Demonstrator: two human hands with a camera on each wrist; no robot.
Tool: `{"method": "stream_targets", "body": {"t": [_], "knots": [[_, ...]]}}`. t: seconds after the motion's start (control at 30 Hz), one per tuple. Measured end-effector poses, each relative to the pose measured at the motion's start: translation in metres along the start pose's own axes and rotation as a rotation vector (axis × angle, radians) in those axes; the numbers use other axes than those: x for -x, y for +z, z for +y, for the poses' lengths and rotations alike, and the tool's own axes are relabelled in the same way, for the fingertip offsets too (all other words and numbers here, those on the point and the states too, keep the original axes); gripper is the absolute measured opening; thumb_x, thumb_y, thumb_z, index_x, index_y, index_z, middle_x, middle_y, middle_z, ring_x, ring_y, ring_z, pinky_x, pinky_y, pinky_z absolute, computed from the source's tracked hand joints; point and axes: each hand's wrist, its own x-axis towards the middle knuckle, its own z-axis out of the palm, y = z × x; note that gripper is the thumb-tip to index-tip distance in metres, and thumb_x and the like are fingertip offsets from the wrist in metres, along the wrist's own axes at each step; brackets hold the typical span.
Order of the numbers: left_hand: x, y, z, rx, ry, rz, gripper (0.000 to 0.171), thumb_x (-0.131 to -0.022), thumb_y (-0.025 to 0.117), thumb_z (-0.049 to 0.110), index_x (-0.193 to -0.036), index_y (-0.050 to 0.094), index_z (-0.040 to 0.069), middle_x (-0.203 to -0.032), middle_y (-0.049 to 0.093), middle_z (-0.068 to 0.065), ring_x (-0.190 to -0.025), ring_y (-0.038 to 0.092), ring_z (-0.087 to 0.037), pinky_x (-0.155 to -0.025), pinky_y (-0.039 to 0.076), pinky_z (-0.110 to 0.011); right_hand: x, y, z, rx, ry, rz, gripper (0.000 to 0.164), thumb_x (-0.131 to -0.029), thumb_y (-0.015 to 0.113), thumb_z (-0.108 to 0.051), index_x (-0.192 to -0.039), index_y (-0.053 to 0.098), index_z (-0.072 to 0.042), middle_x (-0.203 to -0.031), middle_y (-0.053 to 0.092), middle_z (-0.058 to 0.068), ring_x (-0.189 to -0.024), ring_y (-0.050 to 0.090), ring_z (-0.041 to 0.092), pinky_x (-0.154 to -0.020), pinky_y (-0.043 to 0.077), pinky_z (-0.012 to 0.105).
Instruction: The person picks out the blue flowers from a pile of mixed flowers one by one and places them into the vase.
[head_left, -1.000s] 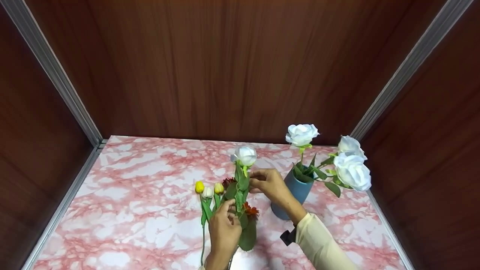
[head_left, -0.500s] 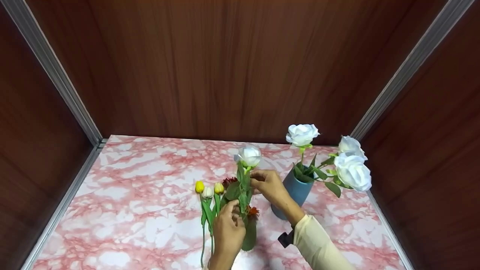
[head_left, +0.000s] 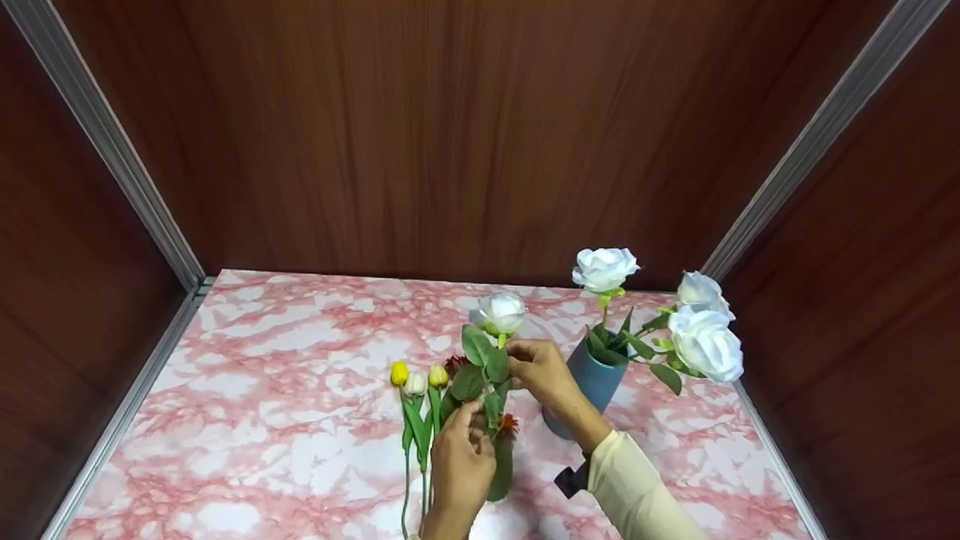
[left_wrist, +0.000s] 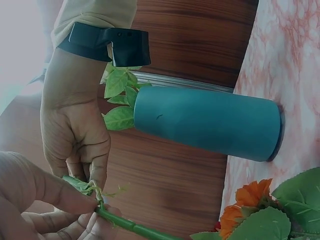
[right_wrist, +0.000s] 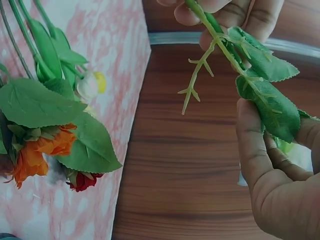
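My left hand [head_left: 461, 465] pinches the green stem [left_wrist: 132, 227] of a white rose [head_left: 502, 313] with thumb and fingers. Higher up, just below the bloom, my right hand [head_left: 547, 379] has its fingers and thumb around a leafy part of the same stem; in the right wrist view a toothed leaf [right_wrist: 280, 117] lies between them. A bare side twig [right_wrist: 196, 75] sticks out from the stem between the hands. To the right, a blue vase [head_left: 596, 382] holds several white roses [head_left: 705, 343].
Yellow and white tulips [head_left: 415, 385] lie on the pink marbled table [head_left: 300, 420], left of the hands. Beneath the held rose are an orange flower [right_wrist: 42, 152] and a dark red flower [right_wrist: 84, 181] with large leaves. Brown wood-grain panels [head_left: 480, 135] enclose the table.
The held rose has shifted to the right and turned, so its leaves now spread wider. My left hand has moved a little to the right with it; my right hand has barely moved.
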Motion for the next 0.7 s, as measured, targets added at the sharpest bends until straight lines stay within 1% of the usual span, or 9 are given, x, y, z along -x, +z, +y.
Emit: {"method": "stream_targets", "body": {"t": [0.17,0.27,0.37,0.53,0.7], "knots": [[0.0,-0.001,-0.002,0.069,-0.001,-0.031,0.039,-0.068,0.059,-0.006,-0.103,0.062,0.011,-0.083,0.059,0.003,-0.068,0.056,-0.006,-0.06,0.046,-0.021,0.008,0.001,-0.017,-0.029,0.005,0.013,0.014,-0.083,0.053,0.002,-0.089,0.061,0.011,-0.076,0.061,0.007,-0.065,0.059,0.013,-0.057,0.05,0.029],[-0.001,-0.001,-0.003,0.11,-0.008,-0.047,0.035,-0.069,0.06,-0.003,-0.101,0.063,0.011,-0.083,0.06,0.003,-0.068,0.057,-0.006,-0.06,0.047,-0.02,0.006,-0.003,-0.014,-0.019,0.006,0.037,0.013,-0.083,0.055,0.001,-0.089,0.063,0.01,-0.076,0.062,0.007,-0.065,0.059,0.013,-0.057,0.05,0.03],[-0.002,-0.002,-0.003,0.116,-0.017,-0.052,0.031,-0.071,0.061,0.0,-0.099,0.063,0.012,-0.083,0.06,0.003,-0.067,0.057,-0.006,-0.059,0.047,-0.019,0.002,-0.009,-0.006,-0.01,0.013,0.065,0.014,-0.083,0.057,-0.001,-0.091,0.064,0.008,-0.077,0.063,0.007,-0.065,0.06,0.013,-0.058,0.05,0.03],[-0.002,-0.002,-0.003,0.106,-0.013,-0.049,0.028,-0.072,0.061,0.001,-0.097,0.064,0.012,-0.08,0.059,0.004,-0.065,0.055,-0.006,-0.058,0.047,-0.019,0.002,-0.013,-0.007,0.017,0.039,0.115,0.014,-0.082,0.058,-0.002,-0.091,0.064,0.007,-0.076,0.063,0.008,-0.066,0.06,0.014,-0.06,0.05,0.033],[-0.002,-0.003,-0.004,0.084,0.0,-0.034,0.026,-0.073,0.061,0.002,-0.095,0.064,0.015,-0.079,0.059,0.005,-0.064,0.054,-0.004,-0.056,0.046,-0.019,0.0,-0.018,-0.004,-0.021,0.06,0.122,0.014,-0.082,0.057,-0.001,-0.091,0.063,0.009,-0.076,0.063,0.009,-0.064,0.061,0.015,-0.059,0.051,0.03]]}}
